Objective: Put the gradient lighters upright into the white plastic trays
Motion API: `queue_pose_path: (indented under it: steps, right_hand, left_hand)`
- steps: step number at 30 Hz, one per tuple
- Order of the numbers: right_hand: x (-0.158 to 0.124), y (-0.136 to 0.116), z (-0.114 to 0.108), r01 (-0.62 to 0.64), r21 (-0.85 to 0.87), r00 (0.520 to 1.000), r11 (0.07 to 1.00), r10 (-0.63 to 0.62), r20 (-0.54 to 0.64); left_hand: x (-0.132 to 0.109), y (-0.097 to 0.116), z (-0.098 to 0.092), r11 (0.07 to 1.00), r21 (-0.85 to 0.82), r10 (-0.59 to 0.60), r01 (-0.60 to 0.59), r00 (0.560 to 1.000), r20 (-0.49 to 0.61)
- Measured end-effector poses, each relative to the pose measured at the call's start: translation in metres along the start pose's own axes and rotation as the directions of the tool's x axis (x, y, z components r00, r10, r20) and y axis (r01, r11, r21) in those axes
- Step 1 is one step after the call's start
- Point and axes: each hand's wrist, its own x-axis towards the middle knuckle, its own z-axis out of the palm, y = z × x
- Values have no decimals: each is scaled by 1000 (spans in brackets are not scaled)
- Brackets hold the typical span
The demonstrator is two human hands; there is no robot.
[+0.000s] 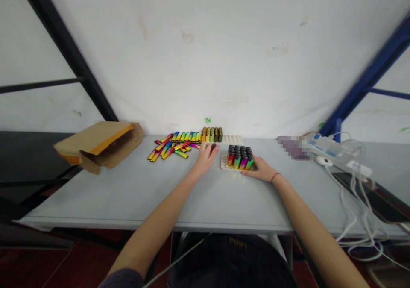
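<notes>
My left hand point(205, 159) rests on the grey table point(160, 194) with its fingers closed round a single lighter point(213, 147) with a dark top. Just right of it stands a white tray point(224, 163) filled with upright rainbow-coloured lighters point(239, 157). My right hand point(260, 169) holds the tray's near right corner. Beyond my left hand lies a loose heap of rainbow lighters point(173, 147), and behind the tray a second white tray point(232, 139) holds a row of upright lighters point(212, 134) at its left end.
An open cardboard box point(99, 145) lies on its side at the table's left end. At the right are a power strip point(333, 151), white cables point(352, 194) and a dark phone point(378, 200). A white wall rises behind the table.
</notes>
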Motion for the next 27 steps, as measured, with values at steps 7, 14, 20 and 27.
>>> queue_pose_path:
  steps: [7, 14, 20, 27]
  right_hand:
    - [0, -1, -1, -8, 30, 1000, 1000, 8, 10]
    - [0, -3, -2, 1, 46, 1000, 999, -1, 10]
    - [1, 3, 2, 2, 30, 1000, 1000, -2, 7]
    - [0, 2, 1, 10, 47, 1000, 999, -10, 3]
  left_hand:
    - [2, -1, 0, 974, -205, -73, 98, 989, 127]
    - [-5, 2, 6, 955, -289, 0, 66, 975, 224]
    - [-10, 0, 14, 981, -195, 71, -19, 963, 261]
    - [-17, 0, 25, 990, -137, 59, -26, 968, 245]
